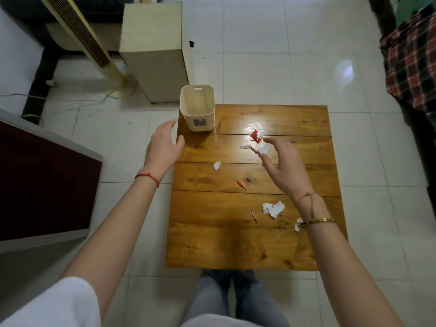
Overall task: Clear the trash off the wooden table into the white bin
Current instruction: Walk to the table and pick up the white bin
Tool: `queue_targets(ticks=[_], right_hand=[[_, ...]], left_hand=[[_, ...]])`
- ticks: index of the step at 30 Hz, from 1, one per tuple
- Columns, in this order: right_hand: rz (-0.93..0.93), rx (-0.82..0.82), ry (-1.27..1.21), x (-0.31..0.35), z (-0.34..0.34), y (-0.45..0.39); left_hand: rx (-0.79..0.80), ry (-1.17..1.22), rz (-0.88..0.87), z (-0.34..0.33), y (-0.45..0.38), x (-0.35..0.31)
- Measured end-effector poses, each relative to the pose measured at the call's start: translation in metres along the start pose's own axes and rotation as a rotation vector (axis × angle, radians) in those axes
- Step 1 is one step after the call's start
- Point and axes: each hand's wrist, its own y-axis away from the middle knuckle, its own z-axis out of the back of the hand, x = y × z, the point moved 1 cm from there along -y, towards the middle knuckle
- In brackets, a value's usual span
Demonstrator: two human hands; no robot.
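Note:
A low wooden table (236,244) carries the white bin (197,107) on its far left corner; the bin looks empty inside. Scraps lie scattered on the planks: a red wrapper (256,136), a white paper piece (264,148) just below it, a small white scrap (217,165), a thin red strip (241,185), a crumpled white paper (273,209) and another red sliver (254,217). My right hand (286,166) hovers open over the table, fingertips near the white piece and red wrapper. My left hand (164,143) is open beside the table's left edge, close to the bin.
White tiled floor surrounds the table. A cream box (155,50) and a tower fan (94,46) stand beyond the bin. A dark red cabinet (42,185) sits at left, a plaid cloth (410,67) at right. My legs (226,300) are at the table's near edge.

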Motion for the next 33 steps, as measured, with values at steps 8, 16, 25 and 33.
queue_targets(ticks=[8, 16, 25, 33], right_hand=[[-0.027, 0.048, 0.015, -0.032, -0.059, -0.086], [-0.035, 0.12, 0.042, -0.052, -0.108, -0.123], [-0.055, 0.107, 0.022, -0.053, -0.121, -0.119], [-0.076, 0.116, 0.007, -0.046, -0.114, -0.091]], left_hand=[[0.102, 0.09, 0.238, -0.077, -0.127, 0.045], [0.174, 0.241, 0.391, -0.123, -0.185, 0.066], [0.049, 0.26, 0.286, -0.124, -0.197, 0.067], [-0.011, 0.381, 0.3, -0.109, -0.145, 0.052]])
